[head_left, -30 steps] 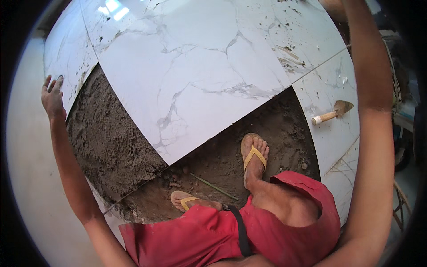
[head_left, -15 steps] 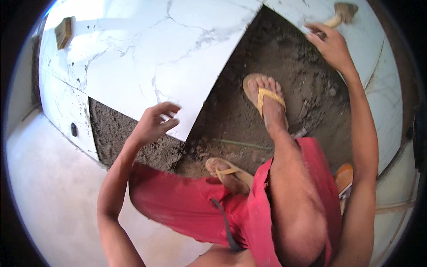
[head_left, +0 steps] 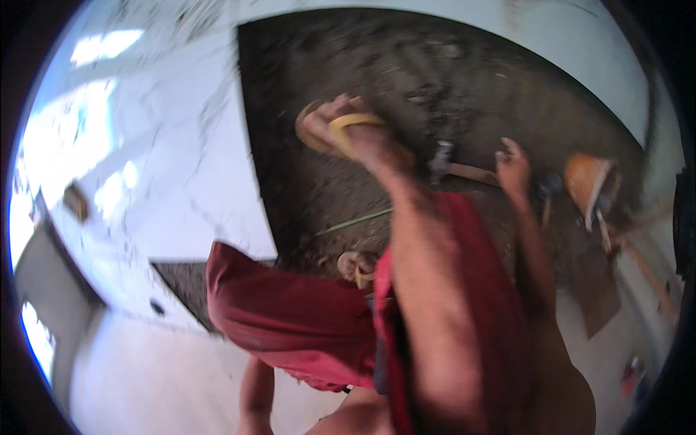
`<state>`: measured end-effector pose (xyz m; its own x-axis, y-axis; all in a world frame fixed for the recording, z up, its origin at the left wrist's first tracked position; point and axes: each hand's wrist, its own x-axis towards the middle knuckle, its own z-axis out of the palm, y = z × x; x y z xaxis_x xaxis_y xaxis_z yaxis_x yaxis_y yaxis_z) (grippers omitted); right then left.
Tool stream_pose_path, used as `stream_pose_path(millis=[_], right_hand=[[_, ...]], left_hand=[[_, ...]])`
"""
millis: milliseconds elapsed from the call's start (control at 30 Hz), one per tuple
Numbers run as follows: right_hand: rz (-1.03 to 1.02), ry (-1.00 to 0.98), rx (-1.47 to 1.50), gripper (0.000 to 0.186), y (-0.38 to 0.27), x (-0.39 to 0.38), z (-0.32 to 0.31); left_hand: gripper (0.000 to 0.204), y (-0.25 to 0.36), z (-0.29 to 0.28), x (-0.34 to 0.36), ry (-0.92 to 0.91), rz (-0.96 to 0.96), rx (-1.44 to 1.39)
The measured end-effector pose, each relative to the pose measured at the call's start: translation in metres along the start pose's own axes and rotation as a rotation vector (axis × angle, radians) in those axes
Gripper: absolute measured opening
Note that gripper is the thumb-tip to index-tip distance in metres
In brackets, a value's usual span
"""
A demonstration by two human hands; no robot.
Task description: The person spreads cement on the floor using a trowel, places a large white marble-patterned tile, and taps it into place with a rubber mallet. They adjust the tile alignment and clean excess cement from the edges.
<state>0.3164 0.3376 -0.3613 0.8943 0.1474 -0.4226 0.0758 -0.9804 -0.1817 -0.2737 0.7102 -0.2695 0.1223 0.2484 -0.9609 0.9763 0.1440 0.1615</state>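
Bucket (head_left: pixel 582 180) contents unclear; right hand (head_left: pixel 514 171) beside hammer (head_left: pixel 471 172)

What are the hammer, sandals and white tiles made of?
Hammer: handle probably wood, brown and dull; grey head likely metal, though blurred. Sandals: maybe rubber or foam; their yellow straps look matte. White tiles: likely glazed ceramic, glossy enough to reflect light.

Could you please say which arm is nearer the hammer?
Right: the right hand is near the hammer, at its handle end, contact unclear; the left arm is farther, at lower left, hand unseen.
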Motion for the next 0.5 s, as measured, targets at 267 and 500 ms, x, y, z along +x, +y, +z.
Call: stream_pose_path(millis=[267,500], right_hand=[[0.194,0.146,-0.033,0.037,0.075,-0.062,0.001],[0.411,0.211,0.366,0.033,0.064,-0.091,-0.029]], left_hand=[[0.060,0.004,-0.078,0.062,0.312,0.155,0.224],[0.072,0.056,-0.198,0.128,0.666,0.469,0.357]])
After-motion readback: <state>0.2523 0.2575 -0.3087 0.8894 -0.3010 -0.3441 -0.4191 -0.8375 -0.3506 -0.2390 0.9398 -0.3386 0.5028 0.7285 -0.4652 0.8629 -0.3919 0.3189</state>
